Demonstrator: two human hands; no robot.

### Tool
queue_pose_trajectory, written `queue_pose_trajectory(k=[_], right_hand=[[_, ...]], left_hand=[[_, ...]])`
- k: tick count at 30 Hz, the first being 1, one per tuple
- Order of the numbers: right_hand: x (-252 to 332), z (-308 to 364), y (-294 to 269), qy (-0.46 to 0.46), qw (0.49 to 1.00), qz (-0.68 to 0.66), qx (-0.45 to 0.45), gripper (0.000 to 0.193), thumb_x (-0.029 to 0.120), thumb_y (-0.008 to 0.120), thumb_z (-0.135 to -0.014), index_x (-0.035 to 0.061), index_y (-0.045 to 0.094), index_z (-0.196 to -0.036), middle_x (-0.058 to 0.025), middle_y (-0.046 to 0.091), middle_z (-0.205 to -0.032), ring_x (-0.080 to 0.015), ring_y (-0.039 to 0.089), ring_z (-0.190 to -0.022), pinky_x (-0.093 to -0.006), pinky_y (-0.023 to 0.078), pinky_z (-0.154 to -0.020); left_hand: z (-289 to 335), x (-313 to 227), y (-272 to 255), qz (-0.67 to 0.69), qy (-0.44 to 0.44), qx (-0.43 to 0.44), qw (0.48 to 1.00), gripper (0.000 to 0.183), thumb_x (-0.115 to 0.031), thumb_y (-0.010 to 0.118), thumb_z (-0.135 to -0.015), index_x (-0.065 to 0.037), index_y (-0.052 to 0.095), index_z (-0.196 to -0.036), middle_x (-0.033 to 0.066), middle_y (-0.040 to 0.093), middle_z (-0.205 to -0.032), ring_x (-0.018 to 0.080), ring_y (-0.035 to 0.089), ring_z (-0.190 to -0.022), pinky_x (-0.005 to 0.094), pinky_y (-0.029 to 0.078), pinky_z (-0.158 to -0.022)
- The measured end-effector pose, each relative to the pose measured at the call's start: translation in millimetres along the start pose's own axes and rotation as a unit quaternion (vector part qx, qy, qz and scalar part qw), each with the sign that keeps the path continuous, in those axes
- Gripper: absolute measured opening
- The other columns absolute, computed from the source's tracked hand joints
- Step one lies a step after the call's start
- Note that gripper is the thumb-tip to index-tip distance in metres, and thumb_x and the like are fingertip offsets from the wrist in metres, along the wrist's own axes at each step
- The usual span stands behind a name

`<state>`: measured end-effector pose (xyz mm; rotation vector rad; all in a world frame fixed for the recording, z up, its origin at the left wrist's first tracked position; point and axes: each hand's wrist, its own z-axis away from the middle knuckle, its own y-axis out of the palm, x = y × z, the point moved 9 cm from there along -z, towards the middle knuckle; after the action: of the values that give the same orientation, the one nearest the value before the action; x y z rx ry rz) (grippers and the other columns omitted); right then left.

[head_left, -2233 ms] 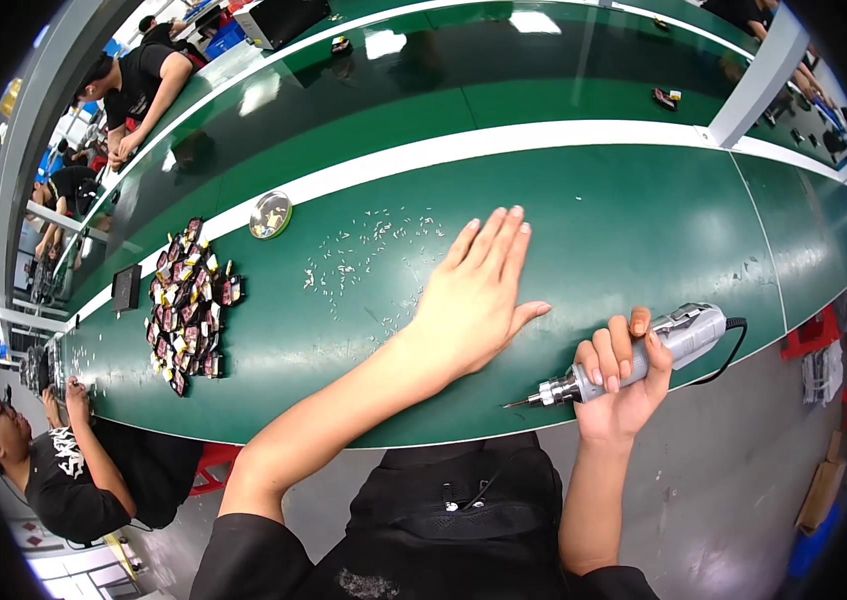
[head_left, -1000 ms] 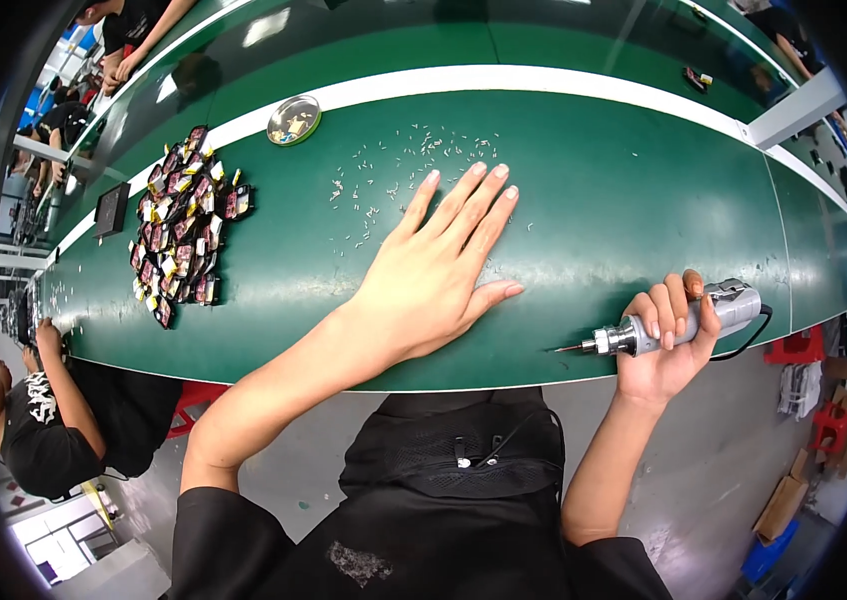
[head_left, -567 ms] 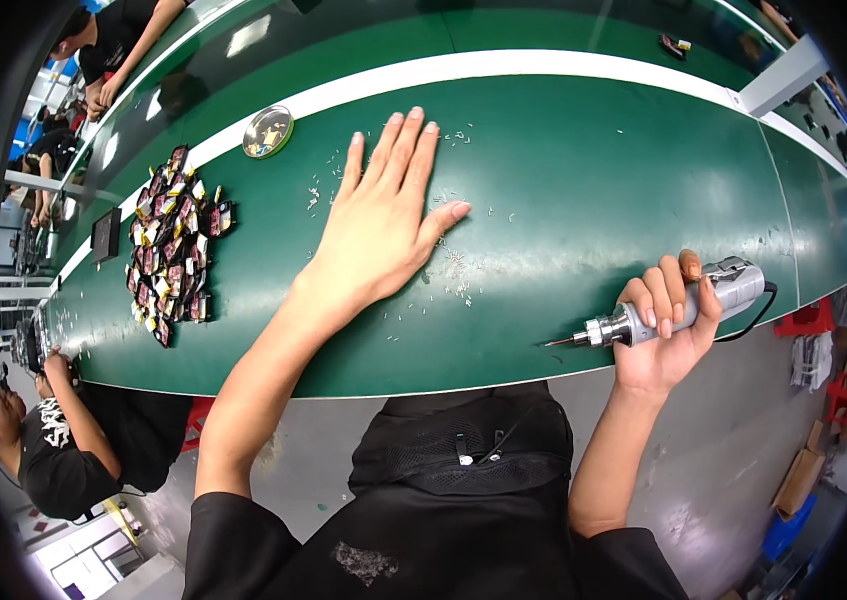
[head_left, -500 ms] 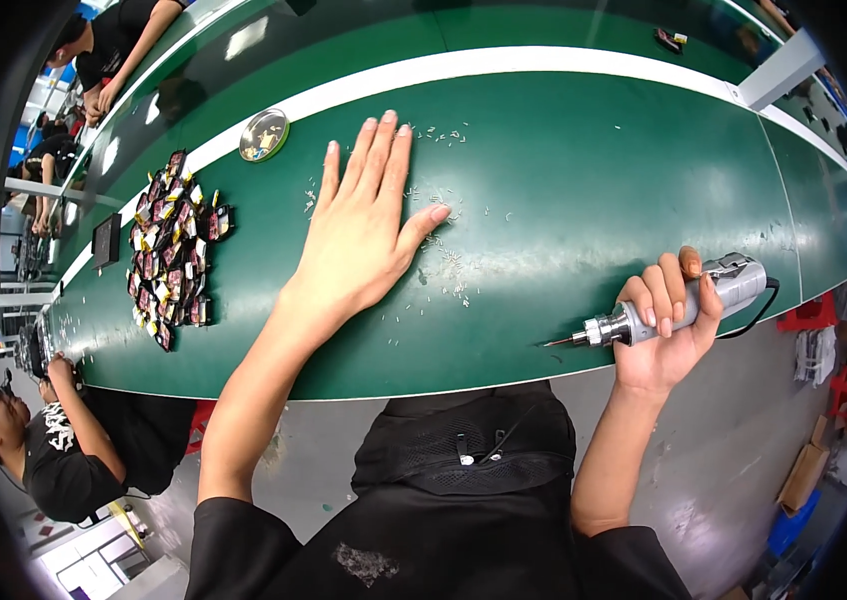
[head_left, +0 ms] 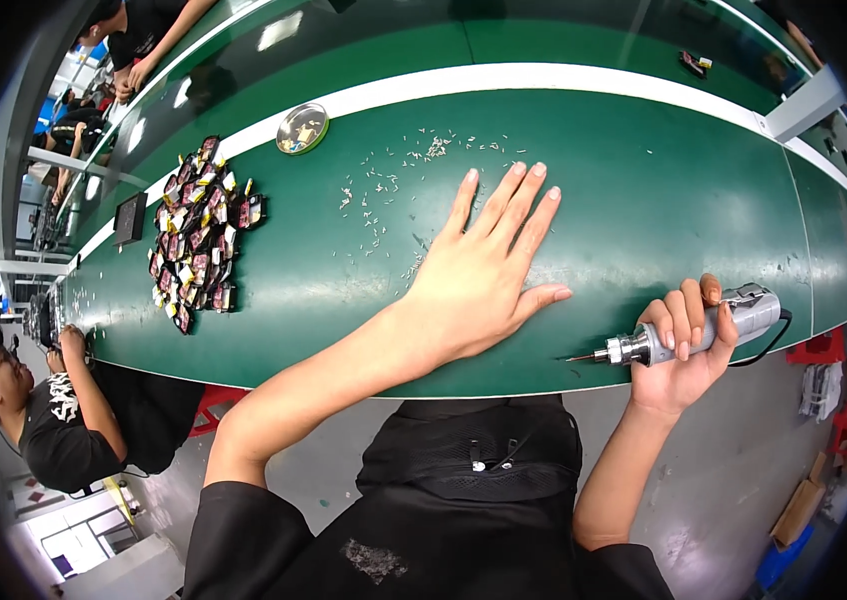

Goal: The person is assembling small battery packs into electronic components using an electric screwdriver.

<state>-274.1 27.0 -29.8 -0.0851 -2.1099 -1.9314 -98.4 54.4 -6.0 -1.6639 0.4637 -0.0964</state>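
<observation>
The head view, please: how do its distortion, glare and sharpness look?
Head view: fisheye bends the green table's white stripe into an arc, with black corners; ceiling-light glare sits on the far glossy surface; the left hand, the right hand and the electric screwdriver are sharp.

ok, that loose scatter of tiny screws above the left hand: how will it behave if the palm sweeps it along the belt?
The small screws lie loose and spread thin on the smooth green belt, so they would probably slide and scatter rather than bunch. Being tiny and likely cylindrical, some may roll off course. The flat left hand has gaps between its fingers, so a few could slip through.
</observation>
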Motion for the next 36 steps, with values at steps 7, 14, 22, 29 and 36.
queue_pose_trajectory(k=[7,14,22,29,36], right_hand=[[1,-2,0,0.002,1.000,0.001,0.011,0.011,0.015,0.047,-0.093,0.0048,0.048,-0.093,-0.0007,0.039,-0.060,-0.0105,0.039,-0.048,-0.0274,0.036,-0.051],[2,-1,0,-0.004,1.000,-0.001,0.010,0.011,0.016,0.047,-0.093,0.0044,0.048,-0.094,-0.0010,0.039,-0.061,-0.0106,0.039,-0.048,-0.0277,0.037,-0.051],[0,-2,1,-0.001,1.000,0.000,0.008,0.011,0.015,0.048,-0.092,0.0045,0.047,-0.094,-0.0009,0.038,-0.059,-0.0106,0.038,-0.047,-0.0275,0.036,-0.051],[3,-1,0,-0.006,1.000,0.003,0.003,0.011,0.015,0.048,-0.092,0.0046,0.047,-0.093,-0.0006,0.038,-0.060,-0.0107,0.038,-0.047,-0.0273,0.036,-0.050],[1,-1,1,-0.003,1.000,0.004,0.008,0.010,0.015,0.048,-0.092,0.0043,0.047,-0.093,-0.0007,0.037,-0.060,-0.0108,0.038,-0.047,-0.0272,0.036,-0.050]], left_hand=[[34,17,-11,-0.030,-0.036,0.073,0.996,0.079,-0.048,0.052,-0.088,-0.002,0.022,-0.145,0.0186,0.019,-0.151,0.0320,0.016,-0.142,0.0510,0.010,-0.114],[43,90,-31,-0.095,-0.143,0.002,0.985,0.075,-0.045,0.048,-0.092,-0.001,0.020,-0.145,0.0191,0.016,-0.152,0.0320,0.015,-0.142,0.0490,0.010,-0.114],[96,98,-29,-0.058,-0.213,0.038,0.975,0.075,-0.039,0.050,-0.091,-0.001,0.017,-0.146,0.0192,0.014,-0.153,0.0321,0.014,-0.142,0.0464,0.010,-0.115],[101,93,-31,-0.057,-0.204,0.021,0.977,0.069,-0.030,0.048,-0.092,-0.001,0.018,-0.146,0.0169,0.016,-0.153,0.0314,0.014,-0.142,0.0448,0.009,-0.116],[96,86,-39,-0.058,-0.220,-0.008,0.974,0.070,-0.023,0.054,-0.089,0.000,0.020,-0.145,0.0184,0.020,-0.152,0.0314,0.017,-0.141,0.0453,0.010,-0.115]])
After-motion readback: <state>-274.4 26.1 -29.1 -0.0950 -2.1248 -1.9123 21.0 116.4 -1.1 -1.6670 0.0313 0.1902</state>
